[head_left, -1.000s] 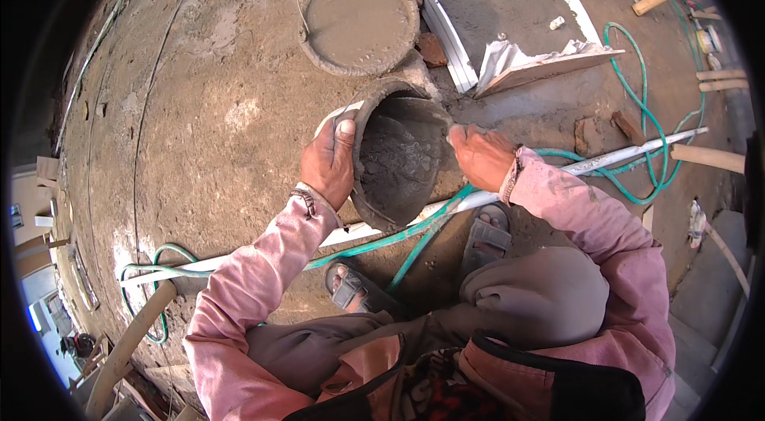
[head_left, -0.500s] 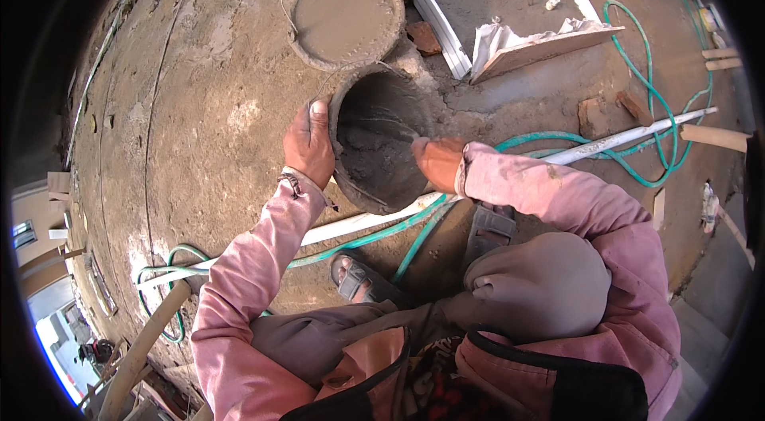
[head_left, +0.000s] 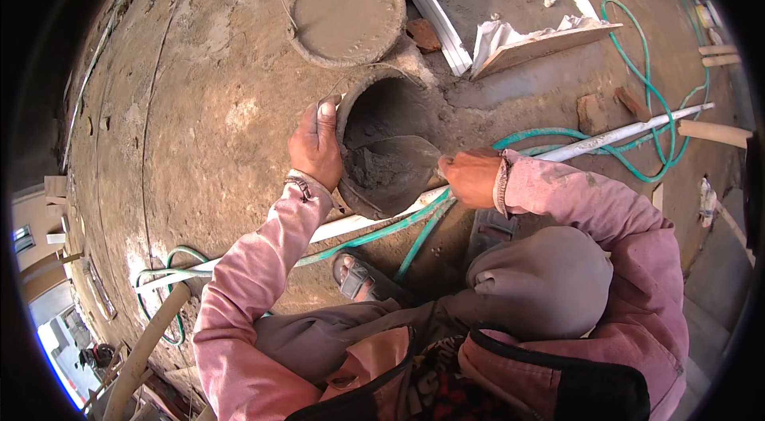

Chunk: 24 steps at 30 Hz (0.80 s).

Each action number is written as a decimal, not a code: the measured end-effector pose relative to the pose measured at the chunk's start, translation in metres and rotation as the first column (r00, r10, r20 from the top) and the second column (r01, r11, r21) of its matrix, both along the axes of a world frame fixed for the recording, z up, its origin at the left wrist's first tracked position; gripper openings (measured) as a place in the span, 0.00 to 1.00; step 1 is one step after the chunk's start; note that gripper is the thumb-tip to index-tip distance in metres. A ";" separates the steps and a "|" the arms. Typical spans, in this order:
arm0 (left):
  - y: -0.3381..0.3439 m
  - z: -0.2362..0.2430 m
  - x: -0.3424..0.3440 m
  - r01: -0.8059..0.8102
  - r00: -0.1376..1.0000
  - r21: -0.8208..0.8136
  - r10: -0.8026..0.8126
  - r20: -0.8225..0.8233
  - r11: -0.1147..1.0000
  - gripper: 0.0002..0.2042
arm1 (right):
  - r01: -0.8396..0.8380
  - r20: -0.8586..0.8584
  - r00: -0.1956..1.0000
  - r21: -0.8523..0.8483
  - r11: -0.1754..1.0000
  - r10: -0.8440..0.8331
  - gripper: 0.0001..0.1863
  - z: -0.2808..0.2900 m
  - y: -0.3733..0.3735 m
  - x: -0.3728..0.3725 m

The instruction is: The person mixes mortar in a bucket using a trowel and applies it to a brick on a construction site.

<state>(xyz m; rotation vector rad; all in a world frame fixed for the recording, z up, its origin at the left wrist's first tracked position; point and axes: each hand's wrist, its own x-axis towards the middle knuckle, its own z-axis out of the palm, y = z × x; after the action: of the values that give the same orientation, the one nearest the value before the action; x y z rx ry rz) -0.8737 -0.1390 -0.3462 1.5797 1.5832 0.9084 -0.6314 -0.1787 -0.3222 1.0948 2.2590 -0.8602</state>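
Note:
A mortar-caked bucket (head_left: 362, 198) leans toward me, its dark inside showing with some wet mortar (head_left: 370, 168) low in it. On its left rim my left hand (head_left: 316, 142) is closed, thumb along the edge. My right hand (head_left: 472, 176), at the right rim, grips the handle end of a trowel (head_left: 406, 152). The trowel's grey, mortar-smeared blade reaches into the bucket over the mortar. Just beyond stands a second bucket (head_left: 347, 15), filled nearly to the brim with smooth grey mortar.
A green hose (head_left: 542, 136) and a white pipe (head_left: 586, 148) run across the ground behind the tilted bucket and near my feet. Brick pieces (head_left: 423, 35) lie by the full bucket. A white frame (head_left: 426, 3) with a board (head_left: 542, 50) stands at the far right.
My right hand has drawn back to the right, bringing the trowel blade into sight over the mortar. The left hand still holds the rim; the bucket has shifted slightly.

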 end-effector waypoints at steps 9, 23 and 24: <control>-0.012 -0.006 0.007 -0.029 0.994 -0.037 0.033 0.103 0.999 0.20 | 0.177 -0.070 0.982 0.010 0.984 -0.176 0.16 -0.052 0.012 -0.001; -0.025 -0.008 -0.030 -0.058 0.995 -0.001 0.058 0.077 0.998 0.19 | 0.227 -0.298 0.840 -0.566 0.793 -0.453 0.17 -0.051 -0.032 -0.029; -0.023 -0.003 -0.023 -0.051 0.998 -0.007 0.052 0.045 0.999 0.19 | 0.247 -0.289 0.810 -0.622 0.743 -0.511 0.17 -0.052 -0.028 -0.029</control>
<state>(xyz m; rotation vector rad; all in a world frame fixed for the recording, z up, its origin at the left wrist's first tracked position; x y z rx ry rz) -0.8971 -0.1625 -0.3489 1.5103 1.5999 0.9603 -0.6604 -0.2069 -0.3740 1.1766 1.8750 -1.9909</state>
